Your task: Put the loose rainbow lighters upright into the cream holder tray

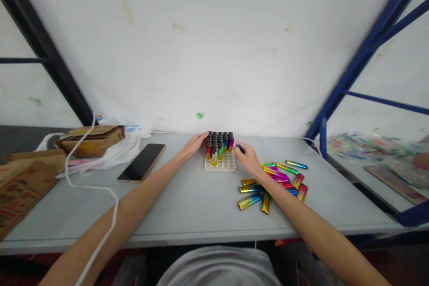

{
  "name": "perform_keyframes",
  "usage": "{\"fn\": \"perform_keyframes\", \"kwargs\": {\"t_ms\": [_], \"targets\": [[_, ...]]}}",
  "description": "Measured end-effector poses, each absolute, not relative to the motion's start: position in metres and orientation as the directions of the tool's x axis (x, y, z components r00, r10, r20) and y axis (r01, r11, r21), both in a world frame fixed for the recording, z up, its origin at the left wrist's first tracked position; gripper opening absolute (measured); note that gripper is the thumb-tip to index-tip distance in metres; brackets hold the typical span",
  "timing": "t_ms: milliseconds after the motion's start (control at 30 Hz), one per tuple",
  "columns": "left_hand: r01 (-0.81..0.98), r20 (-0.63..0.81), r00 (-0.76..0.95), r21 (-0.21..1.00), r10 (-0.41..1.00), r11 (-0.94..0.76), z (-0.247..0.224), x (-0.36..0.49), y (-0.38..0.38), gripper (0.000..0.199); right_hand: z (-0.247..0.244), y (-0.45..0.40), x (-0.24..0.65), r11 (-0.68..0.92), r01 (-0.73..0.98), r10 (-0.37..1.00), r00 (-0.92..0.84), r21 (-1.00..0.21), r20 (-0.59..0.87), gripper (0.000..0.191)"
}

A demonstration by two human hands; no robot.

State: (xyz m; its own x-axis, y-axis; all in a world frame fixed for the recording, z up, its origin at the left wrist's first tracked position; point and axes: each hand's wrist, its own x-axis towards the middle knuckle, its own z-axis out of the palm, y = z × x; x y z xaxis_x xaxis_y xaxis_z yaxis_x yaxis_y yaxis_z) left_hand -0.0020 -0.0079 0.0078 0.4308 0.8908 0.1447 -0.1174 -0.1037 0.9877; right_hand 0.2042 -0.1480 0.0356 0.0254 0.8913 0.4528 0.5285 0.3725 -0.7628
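Note:
A white tray (220, 167) with round holes stands near the back of the table. Its rear and middle holes hold several upright shiny coloured tubes (220, 145) with black tops; the front holes are bare. My left hand (196, 144) rests at the tray's left side, fingertips by the rear tubes, and what it grips, if anything, is hidden. Just right of the tray, my right hand (246, 156) is closed on a dark blue tube (240, 148). Under and around my right forearm lies a loose pile of metallic tubes (250, 202) in gold, green, pink, red and blue.
To the left lie a black phone (142, 162), cardboard boxes (97, 140) and a white cable (92, 186). A blue metal frame (355, 60) rises at the right; beyond it are plastic packets (375, 143) and part of another person's hand.

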Motion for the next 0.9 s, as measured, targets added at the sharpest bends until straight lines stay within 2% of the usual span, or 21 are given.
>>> {"fn": "perform_keyframes", "kwargs": {"t_ms": [233,367,467,600,733,900], "targets": [[-0.109,0.139,0.424,0.989,0.895,-0.102,0.007,-0.002,-0.008,0.059,0.042,-0.149,0.216,0.412,0.465,0.900,-0.073,-0.784,0.430,0.041],[-0.119,0.138,0.431,0.988,0.892,-0.096,0.007,-0.002,-0.007,0.056,0.047,-0.147,0.227,0.492,0.606,0.836,-0.130,-0.625,0.532,0.045],[-0.128,0.138,0.432,0.988,0.891,-0.090,0.008,-0.002,-0.007,0.058,0.051,-0.144,0.232,0.473,0.720,0.824,-0.158,-0.507,0.545,0.044],[-0.122,0.137,0.429,0.988,0.893,-0.093,0.008,-0.003,-0.008,0.058,0.056,-0.137,0.235,0.504,0.733,0.820,-0.239,-0.457,0.520,0.038],[-0.115,0.135,0.419,0.989,0.898,-0.095,0.007,-0.002,-0.007,0.059,0.056,-0.128,0.235,0.571,0.746,0.779,-0.363,-0.342,0.511,0.034],[-0.116,0.135,0.421,0.989,0.897,-0.095,0.007,-0.002,-0.008,0.060,0.052,-0.121,0.232,0.598,0.757,0.779,-0.475,-0.262,0.409,0.028]]}}
